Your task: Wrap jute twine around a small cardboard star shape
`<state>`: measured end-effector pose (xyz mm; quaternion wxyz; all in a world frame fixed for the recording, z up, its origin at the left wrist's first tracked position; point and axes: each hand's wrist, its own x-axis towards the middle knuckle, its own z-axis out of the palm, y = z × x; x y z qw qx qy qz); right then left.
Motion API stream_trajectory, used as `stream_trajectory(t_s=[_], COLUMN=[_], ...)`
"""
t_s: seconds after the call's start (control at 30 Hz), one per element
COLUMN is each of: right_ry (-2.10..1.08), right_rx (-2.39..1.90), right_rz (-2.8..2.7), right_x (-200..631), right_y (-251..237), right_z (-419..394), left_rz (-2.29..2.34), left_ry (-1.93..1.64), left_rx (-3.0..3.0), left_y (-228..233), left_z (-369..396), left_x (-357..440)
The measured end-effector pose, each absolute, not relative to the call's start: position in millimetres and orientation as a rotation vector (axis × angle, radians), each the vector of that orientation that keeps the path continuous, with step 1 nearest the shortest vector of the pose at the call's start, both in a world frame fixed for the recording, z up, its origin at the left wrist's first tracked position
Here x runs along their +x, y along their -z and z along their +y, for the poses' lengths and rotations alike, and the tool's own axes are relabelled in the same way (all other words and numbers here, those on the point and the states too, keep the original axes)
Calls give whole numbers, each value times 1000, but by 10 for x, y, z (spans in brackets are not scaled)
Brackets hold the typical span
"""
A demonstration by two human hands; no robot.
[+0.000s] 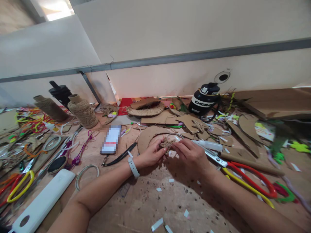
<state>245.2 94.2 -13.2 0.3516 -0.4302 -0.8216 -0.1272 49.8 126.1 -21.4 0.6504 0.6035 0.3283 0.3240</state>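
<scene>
- Head view looked down on a littered worktable (150, 207), and both hands met just right of the frame's centre.
- The left hand (152, 154) came in from the lower left, a white wristband (133, 167) on its wrist, fingers pinched on the left side of a small twine-wrapped piece (166, 142).
- The right hand (190, 157) came in from the lower right, fingertips closed on the same piece from the other side; how firmly, I could not tell.
- The twine-wrapped piece sat between the two sets of fingertips, just above the table, at the lower edge of the cardboard ring (148, 137).
- The key relation: the piece lay ahead of both hands, up-frame from the knuckles, its long axis roughly left to right across the picture. Both hands touched it; neither was clearly nearer.
- Just right of the right hand lay the red and yellow scissors (245, 176), blades pointing toward the hands.
- A phone (111, 139) lay left of centre; two twine spools (82, 111) stood at the upper left.
- A black bottle (204, 101) stood at the upper right, well apart from the hands.
- Another pair of scissors (18, 184) lay at the far left, paper scraps (157, 224) along the bottom edge.
</scene>
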Motion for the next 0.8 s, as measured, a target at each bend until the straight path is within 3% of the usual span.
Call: stream_trajectory(t_s=[0.23, 0.6, 0.8], right_ry=[-5, 292, 274], right_rx=[-1005, -882, -877], right_rz=[-2204, -2344, -2337], right_x=[2511, 2544, 2524], right_y=[111, 75, 47], right_z=[1019, 1005, 995], left_rz=[765, 781, 662], left_ry=[-674, -794, -819], left_rx=[1292, 1431, 1630], left_y=[233, 162, 172], left_z=[1273, 1252, 1304], left_x=[482, 470, 470])
